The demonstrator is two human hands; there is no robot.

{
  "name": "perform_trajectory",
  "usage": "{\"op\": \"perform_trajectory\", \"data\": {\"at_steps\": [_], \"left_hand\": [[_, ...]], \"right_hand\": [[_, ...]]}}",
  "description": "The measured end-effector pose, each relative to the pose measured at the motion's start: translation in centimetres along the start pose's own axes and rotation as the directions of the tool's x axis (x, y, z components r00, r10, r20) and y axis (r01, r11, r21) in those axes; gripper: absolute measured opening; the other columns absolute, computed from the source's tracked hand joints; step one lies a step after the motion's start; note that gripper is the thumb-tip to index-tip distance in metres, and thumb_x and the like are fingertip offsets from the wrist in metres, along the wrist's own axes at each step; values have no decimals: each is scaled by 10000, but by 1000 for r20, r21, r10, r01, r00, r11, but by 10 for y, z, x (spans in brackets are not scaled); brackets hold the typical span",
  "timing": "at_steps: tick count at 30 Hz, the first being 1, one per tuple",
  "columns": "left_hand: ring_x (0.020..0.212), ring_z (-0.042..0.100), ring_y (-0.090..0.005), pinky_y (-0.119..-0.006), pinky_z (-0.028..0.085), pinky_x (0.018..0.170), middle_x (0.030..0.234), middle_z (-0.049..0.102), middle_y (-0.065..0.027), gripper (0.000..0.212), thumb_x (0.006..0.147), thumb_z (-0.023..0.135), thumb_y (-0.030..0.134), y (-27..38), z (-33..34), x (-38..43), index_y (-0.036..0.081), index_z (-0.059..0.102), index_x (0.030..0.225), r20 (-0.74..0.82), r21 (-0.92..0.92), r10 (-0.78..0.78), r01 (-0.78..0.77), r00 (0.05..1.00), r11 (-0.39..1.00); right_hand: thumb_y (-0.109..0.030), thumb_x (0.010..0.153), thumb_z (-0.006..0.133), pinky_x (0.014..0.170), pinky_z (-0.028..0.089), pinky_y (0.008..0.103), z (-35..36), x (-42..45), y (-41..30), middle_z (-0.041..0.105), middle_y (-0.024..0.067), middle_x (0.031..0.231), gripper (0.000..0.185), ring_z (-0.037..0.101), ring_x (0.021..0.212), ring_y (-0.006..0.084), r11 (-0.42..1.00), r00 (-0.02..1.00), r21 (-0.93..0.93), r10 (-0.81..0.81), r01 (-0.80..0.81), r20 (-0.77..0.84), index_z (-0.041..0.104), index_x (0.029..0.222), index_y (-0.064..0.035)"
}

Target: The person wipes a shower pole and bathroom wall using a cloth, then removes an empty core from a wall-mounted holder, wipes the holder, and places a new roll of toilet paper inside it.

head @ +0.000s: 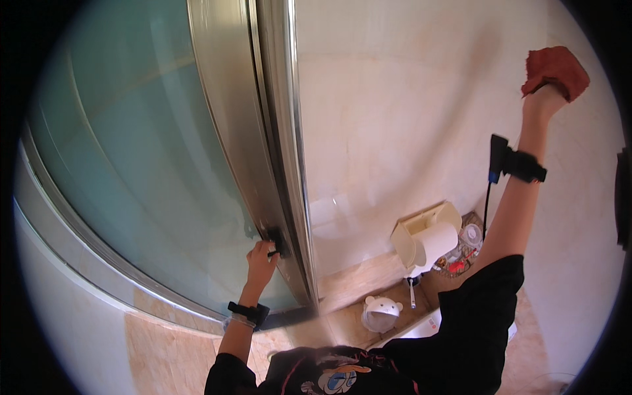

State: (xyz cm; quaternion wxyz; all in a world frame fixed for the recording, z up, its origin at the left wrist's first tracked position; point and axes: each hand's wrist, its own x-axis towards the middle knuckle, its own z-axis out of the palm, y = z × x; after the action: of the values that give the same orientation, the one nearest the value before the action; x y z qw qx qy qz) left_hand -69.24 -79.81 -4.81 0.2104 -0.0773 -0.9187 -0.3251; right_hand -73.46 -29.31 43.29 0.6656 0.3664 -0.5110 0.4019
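Note:
My left hand [261,257] grips the small dark door handle [275,242] on the metal frame of the shower door [247,148]. Frosted greenish glass [153,128] fills this door to the left of the frame. Far up on the right, my right hand [550,93] is stretched out with a red cloth [560,69] held against the pale wall [577,163]. The cloth covers most of that hand, so its fingers are hidden. Both forearms wear black straps, and a black device with a cable sits on the right one.
A cream toilet-paper holder [402,242] with a white roll [437,244] is mounted on the wall. Beside it is a wire corner basket [447,271] with small items. Below are a white bear-shaped bin [382,311] and a white-handled brush [413,294]. A curved shower sill [163,303] runs along the left.

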Motion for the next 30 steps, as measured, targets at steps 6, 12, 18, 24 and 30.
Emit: {"op": "perform_trajectory", "data": {"at_steps": [6, 12, 18, 24, 30], "left_hand": [[957, 569, -318, -436, 397, 840, 1037, 576, -98, 254, 776, 655, 110, 5, -21, 1, 73, 568, 1013, -42, 23, 12, -11, 999, 1000], [923, 571, -337, -444, 429, 798, 985, 580, -110, 220, 758, 651, 85, 11, -19, 7, 55, 557, 954, -91, -33, 52, -55, 994, 998], [919, 569, -376, -445, 489, 766, 990, 570, -153, 217, 732, 652, 25, 18, -24, -2, 52, 556, 924, -117, -61, 73, -80, 990, 995], [917, 588, -362, -403, 476, 800, 993, 591, -164, 208, 758, 607, -43, 39, -26, 1, 34, 569, 948, -161, -112, 120, -139, 980, 984], [892, 615, -306, -345, 499, 757, 986, 623, -147, 199, 757, 541, -117, 91, -60, -3, 27, 596, 881, -386, -161, 91, -164, 918, 973]], "right_hand": [[-59, 847, 462, 817, 290, 365, 90, -142, -31, 391, 174, 1135, 265, 347, 984, 298, 938, 943, -221, 208, -268, -260, 431, 1099, 17], [-165, 816, 595, 986, 311, 505, 193, -190, -114, 306, 239, 1426, 589, 355, 1241, 421, 893, 921, -448, 211, -44, 329, 406, 1356, -22], [-425, 819, 618, 984, 202, 666, 210, -179, -124, 155, 353, 1440, 622, 200, 1339, 474, 779, 928, -627, 253, -26, 275, 434, 1382, -237], [-488, 809, 604, 1009, 149, 678, 205, -193, -121, 130, 398, 1419, 609, 127, 1351, 508, 792, 902, -606, 313, -74, 298, 459, 1361, -275], [-529, 794, 599, 987, 183, 696, 188, -317, -146, 208, 436, 1363, 604, 235, 1274, 572, 788, 812, -608, 419, -102, 407, 501, 1312, -233]]}}
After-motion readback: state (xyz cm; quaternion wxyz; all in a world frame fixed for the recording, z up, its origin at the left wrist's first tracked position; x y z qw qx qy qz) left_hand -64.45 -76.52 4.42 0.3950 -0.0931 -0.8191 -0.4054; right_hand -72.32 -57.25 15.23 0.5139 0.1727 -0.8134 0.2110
